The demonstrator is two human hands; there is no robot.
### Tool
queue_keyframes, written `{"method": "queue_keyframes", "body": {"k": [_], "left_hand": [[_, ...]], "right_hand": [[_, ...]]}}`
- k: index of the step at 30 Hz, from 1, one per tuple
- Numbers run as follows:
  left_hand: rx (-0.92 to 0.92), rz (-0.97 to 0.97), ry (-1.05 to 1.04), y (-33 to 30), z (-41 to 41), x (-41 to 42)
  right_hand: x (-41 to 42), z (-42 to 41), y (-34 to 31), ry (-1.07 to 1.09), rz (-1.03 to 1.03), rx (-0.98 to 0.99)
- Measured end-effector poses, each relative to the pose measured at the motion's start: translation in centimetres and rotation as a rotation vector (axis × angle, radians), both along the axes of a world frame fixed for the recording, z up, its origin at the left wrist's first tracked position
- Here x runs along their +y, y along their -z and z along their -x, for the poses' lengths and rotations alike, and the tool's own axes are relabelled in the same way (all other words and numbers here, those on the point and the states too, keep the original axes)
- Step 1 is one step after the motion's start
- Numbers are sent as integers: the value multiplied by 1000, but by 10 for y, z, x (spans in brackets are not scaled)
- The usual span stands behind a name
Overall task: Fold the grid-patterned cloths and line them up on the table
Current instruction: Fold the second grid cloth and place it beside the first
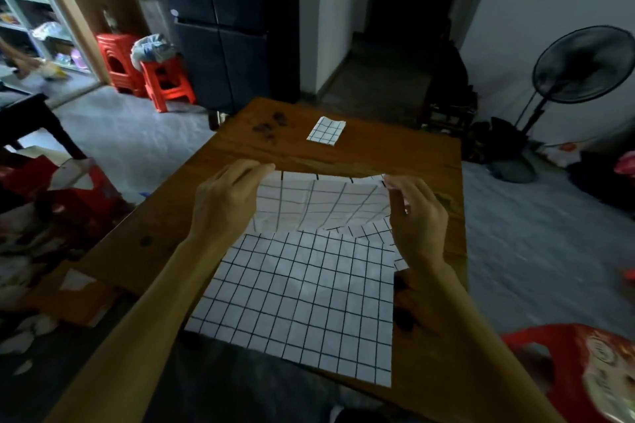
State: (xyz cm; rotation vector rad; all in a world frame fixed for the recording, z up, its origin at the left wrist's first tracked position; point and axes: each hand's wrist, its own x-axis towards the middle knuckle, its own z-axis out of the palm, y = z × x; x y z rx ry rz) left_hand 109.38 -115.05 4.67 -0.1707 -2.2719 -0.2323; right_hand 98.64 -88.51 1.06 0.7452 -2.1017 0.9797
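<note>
— Item one, the hands?

— Left hand (226,196) pinches the far left corner of a grid-patterned cloth (302,299); right hand (415,216) pinches the far right corner. Both are raised above the counter (378,151), fingers curled on the fabric, with the far edge lifted and turned back toward the person so the paler underside shows.

— And the rest of that cloth?

— The near part lies flat on the wooden counter, its near right corner at the counter's front edge. A second grid layer peeks out beneath it at the right, by the right wrist; whether it is a separate cloth I cannot tell.

— Anything already folded?

— One folded grid cloth (326,131), a small rectangle, lies near the far edge of the counter, well apart from the hands.

— Surroundings?

— Dark stains on the counter's far left. Beyond it, a dark refrigerator (226,17). Two stacks of red plastic stools (144,69) to the left, a bag on one. A black standing fan (580,69) to the right, on the grey floor. A red chair (584,371) sits at the near right.
</note>
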Motion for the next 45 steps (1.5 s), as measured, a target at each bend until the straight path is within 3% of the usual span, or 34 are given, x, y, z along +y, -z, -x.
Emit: {"method": "queue_keyframes", "body": {"k": [8,16,24,32,45], "left_hand": [[-38,-79,49,-7,98,-16],[-294,-157,31,57,251,-34],[-332,-154,-18,126,331,-47],[-497,-174,25,168,298,-60],[-857,-214,224,232,148,-42]], "right_hand": [[-15,81,-9,54,42,-39],[-40,217,63,146,-34,-241],[-49,290,133,200,-71,-338],[-50,243,168,148,-116,-393],[-7,56,207,146,-317,-704]]}}
